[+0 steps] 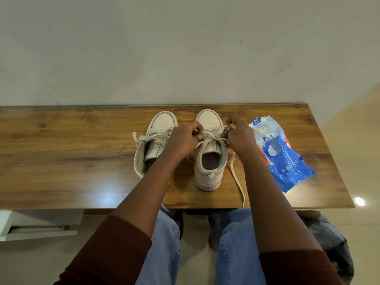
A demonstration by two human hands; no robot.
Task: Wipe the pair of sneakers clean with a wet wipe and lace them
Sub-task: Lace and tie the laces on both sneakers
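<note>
Pair mid-tabletop [61, 153], toes toward wall [185, 48], far edge tight against it. Left grip [183, 140] and right grip [240, 138] curled, pinching laces [213, 132] over right-hand sneaker [207, 173]. Other sneaker [162, 122] just beside. Loose lace end [236, 175] reaches near edge. Wet wipes pack [275, 149] crowds right side; bare wood left.

Left grip [183, 138] and right grip [239, 136] pinch sneaker laces [213, 132]
</note>
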